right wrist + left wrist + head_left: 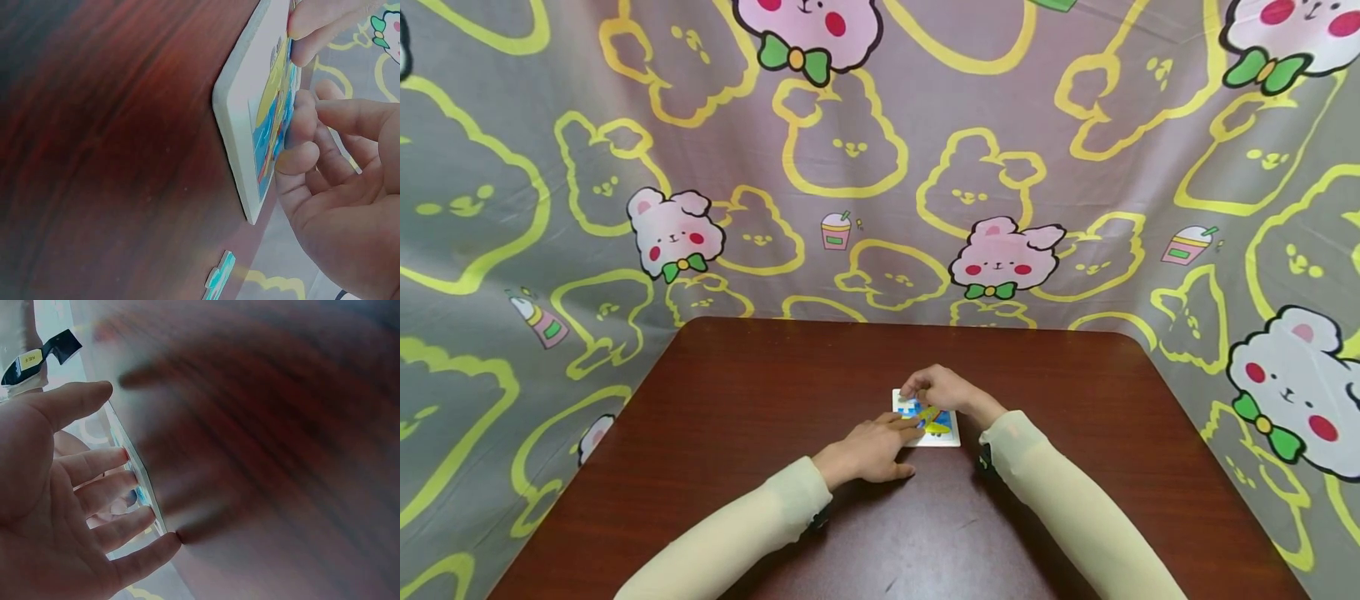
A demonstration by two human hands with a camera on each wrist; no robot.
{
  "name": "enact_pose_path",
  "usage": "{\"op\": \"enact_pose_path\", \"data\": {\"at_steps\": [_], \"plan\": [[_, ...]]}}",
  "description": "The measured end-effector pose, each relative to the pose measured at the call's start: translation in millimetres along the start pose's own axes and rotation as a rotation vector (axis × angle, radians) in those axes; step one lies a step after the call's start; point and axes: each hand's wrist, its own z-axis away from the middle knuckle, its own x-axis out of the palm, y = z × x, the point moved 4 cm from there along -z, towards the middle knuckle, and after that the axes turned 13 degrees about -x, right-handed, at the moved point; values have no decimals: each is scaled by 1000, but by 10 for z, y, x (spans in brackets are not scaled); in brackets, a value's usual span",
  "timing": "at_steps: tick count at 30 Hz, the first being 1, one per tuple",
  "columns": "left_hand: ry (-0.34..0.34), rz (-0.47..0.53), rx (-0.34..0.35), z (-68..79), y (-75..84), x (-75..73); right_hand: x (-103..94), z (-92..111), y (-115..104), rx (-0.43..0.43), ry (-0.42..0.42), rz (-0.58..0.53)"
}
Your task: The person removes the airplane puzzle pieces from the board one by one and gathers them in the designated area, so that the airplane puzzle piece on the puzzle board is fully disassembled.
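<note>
On the brown table sits a flat white-edged board with a blue and yellow picture. It lies ahead of the left hand and a bit to its right. From the right hand, it lies down and to the left, under the bent fingers. Its sides look close to the same, so no one way stands out as long. The left hand is nearly flat, fingers spread, with tips resting on the near left part. The right hand has its fingers curled and its thumb close to them, over the far part; I can't tell if they pinch a bit of the picture, as the fingers hide it.

Now count: two hands, two pale sleeves, one board, and one loose green-and-white piece. That piece lies on the table, apart from the board, with the right hand nearer to it.
</note>
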Motion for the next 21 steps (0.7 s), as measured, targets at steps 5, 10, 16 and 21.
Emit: {"op": "enact_pose_path", "data": {"at_steps": [5,10,16,21], "plan": [[12,-8,4,-7,3,-2,-10,-2,-2,-12,19,28],[1,1,2,-9,3,9,-14,-1,6,-22,27,55],[2,4,5,-14,2,0,-12,-8,30,-20,29,85],[-2,-2,0,-28,2,19,-15,-9,35,-20,24,75]]}}
